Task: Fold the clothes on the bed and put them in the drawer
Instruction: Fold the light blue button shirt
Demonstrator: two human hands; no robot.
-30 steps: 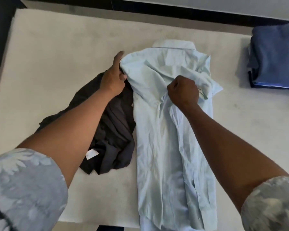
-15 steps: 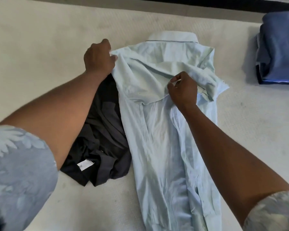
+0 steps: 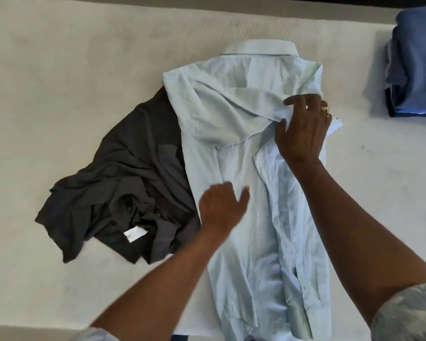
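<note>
The pale blue shirt (image 3: 231, 148) lies lengthwise on the bed (image 3: 84, 57) with its collar (image 3: 260, 46) at the far end. Both sides are turned in to make a narrow strip, a shape that looks meant for folding up from the hem. One sleeve (image 3: 234, 102) is laid slantwise across the back so that it sits inside the outline. The right hand (image 3: 303, 129) lies palm down on the sleeve's end near the right shoulder, fingers spread and nearly straight, apparently pressing the cloth flat rather than gripping it. A bit of cloth edge shows between thumb and forefinger, and I cannot tell whether it is pinched. The left hand (image 3: 221, 207), blurred, is over the shirt's left edge at mid-length, fingers loosely open and holding nothing; whether it touches is unclear. A crumpled dark garment (image 3: 123, 173) lies partly under the shirt's left side, likely next in line. A folded blue pile (image 3: 413, 70) sits well apart at the far right. No drawer is in view.
</note>
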